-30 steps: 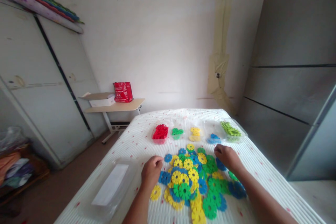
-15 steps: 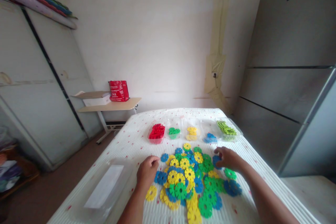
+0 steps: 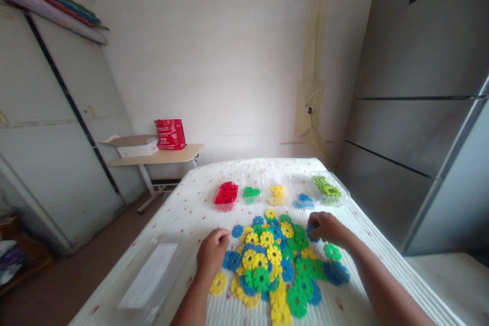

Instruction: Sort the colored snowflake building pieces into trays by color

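Blue disc, right side (image 3: 312, 236): at the pile's far right fringe, below and just left of the right hand's (image 3: 327, 227) fingertips, which hide part of it.
Long axis: none, round notched outline; tilt unclear.
Nearer hand: right; left hand (image 3: 212, 250) well apart, across the pile, toward the table's left edge.
Right fingers: curled over the disc's rim, seemingly touching; cannot tell if clamped.
Left fingers: curled, nothing seen held; cannot tell whether thumb meets fingertips. Outlying blue disc (image 3: 237, 231) just beside them.
Disc pile (image 3: 266, 254): yellow, green, blue, overlapping, middle to near edge of the table (image 3: 202, 188); no reliable count.
Lone yellow disc (image 3: 218, 283): one, left of the pile.
Clear containers (image 3: 225, 207): five, in a row toward the far edge, one each for red, green, yellow, blue and lime-green pieces; lime-green nearest the far right corner.
Clear plastic tray or lid (image 3: 173, 285): one, by the left edge, with one white sheet (image 3: 148, 277).
Hands: two.
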Demonstrator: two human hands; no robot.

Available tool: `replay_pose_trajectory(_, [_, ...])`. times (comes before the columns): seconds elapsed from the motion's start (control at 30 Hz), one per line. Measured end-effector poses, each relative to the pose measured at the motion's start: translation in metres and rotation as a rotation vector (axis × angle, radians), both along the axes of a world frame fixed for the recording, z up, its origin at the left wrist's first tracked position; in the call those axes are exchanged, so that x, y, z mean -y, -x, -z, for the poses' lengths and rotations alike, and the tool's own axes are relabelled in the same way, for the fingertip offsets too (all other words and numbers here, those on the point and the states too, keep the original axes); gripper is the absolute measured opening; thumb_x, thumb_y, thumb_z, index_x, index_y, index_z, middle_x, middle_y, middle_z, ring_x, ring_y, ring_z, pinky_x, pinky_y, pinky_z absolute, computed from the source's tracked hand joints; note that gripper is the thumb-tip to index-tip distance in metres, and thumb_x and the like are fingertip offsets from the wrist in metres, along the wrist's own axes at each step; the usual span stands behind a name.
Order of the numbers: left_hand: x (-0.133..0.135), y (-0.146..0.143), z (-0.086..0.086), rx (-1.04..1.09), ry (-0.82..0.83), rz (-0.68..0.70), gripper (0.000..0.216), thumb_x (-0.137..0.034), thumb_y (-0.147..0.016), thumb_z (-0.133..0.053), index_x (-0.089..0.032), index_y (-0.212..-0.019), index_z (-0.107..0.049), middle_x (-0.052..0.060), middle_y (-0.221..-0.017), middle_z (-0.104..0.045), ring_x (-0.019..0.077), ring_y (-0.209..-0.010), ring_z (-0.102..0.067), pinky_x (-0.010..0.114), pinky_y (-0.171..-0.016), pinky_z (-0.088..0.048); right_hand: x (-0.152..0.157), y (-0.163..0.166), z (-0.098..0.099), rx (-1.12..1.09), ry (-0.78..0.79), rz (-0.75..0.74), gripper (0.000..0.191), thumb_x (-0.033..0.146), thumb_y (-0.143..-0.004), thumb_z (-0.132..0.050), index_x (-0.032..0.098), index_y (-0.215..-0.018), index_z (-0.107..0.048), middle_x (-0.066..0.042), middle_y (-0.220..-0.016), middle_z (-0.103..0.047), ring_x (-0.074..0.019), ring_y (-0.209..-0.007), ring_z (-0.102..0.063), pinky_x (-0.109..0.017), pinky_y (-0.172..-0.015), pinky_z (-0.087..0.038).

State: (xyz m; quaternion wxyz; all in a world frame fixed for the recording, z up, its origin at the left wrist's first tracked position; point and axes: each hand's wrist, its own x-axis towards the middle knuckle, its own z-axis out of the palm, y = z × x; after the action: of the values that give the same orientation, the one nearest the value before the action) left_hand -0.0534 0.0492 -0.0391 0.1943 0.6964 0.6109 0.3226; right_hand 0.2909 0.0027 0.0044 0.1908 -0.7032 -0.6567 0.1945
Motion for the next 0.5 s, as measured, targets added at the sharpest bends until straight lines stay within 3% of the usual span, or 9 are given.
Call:
replay_pose_trajectory(0.07, [0.0,0.0,0.0,0.004,-0.002,-0.002,0.022,-0.021,-0.076,-0.047,-0.02,-0.083,-0.067,0.002,-0.087,-0.071,0.0149,-0.083,-0.063,0.021,-0.076,-0.043,-0.006,0.001,-0.008,-0.068,-0.024,0.021,0.013,0.013,-0.064,-0.054,0.017,-0.075,-0.061,0.004,-0.057,-0.061,-0.008,-0.044,-0.052,-0.017,-0.041,-0.036])
replay_pose_trajectory(0.13, [0.001,0.0,-0.001,0.008,-0.004,-0.004,0.022,-0.02,-0.075,-0.047,-0.02,-0.082,-0.067,0.002,-0.087,-0.071,0.015,-0.082,-0.063,0.022,-0.076,-0.043,-0.016,0.0,-0.018,-0.159,-0.148,0.115,0.013,0.018,-0.068,-0.054,0.016,-0.08,-0.061,0.002,-0.058,-0.061,-0.0089,-0.044,-0.054,-0.018,-0.042,-0.039])
replay_pose_trajectory(0.23, [0.002,0.0,-0.002,0.018,-0.012,-0.003,0.022,-0.019,-0.075,-0.046,-0.02,-0.082,-0.067,0.002,-0.086,-0.071,0.0152,-0.081,-0.063,0.023,-0.076,-0.043,-0.031,-0.002,-0.031,-0.239,-0.355,0.294,0.025,0.021,-0.071,-0.054,0.014,-0.095,-0.059,-0.005,-0.08,-0.067,-0.0095,-0.049,-0.057,-0.02,-0.047,-0.044])
replay_pose_trajectory(0.3, [0.002,0.0,-0.002,0.019,-0.009,-0.005,0.022,-0.019,-0.076,-0.046,-0.019,-0.083,-0.067,0.002,-0.086,-0.071,0.0156,-0.081,-0.063,0.023,-0.076,-0.043,-0.036,-0.004,-0.034,-0.211,-0.392,0.337,0.031,0.02,-0.071,-0.053,0.014,-0.101,-0.057,-0.009,-0.094,-0.065,-0.0097,-0.052,-0.059,-0.022,-0.052,-0.046])
replay_pose_trajectory(0.5, [0.001,-0.001,-0.002,0.023,-0.007,0.002,0.021,-0.018,-0.075,-0.046,-0.019,-0.082,-0.067,0.002,-0.086,-0.071,0.0155,-0.083,-0.063,0.024,-0.077,-0.043,-0.017,0.005,-0.016,-0.12,-0.334,0.194,0.012,0.02,-0.071,-0.048,0.017,-0.07,-0.06,-0.002,-0.064,-0.063,-0.0135,-0.054,-0.059,-0.022,-0.053,-0.041])
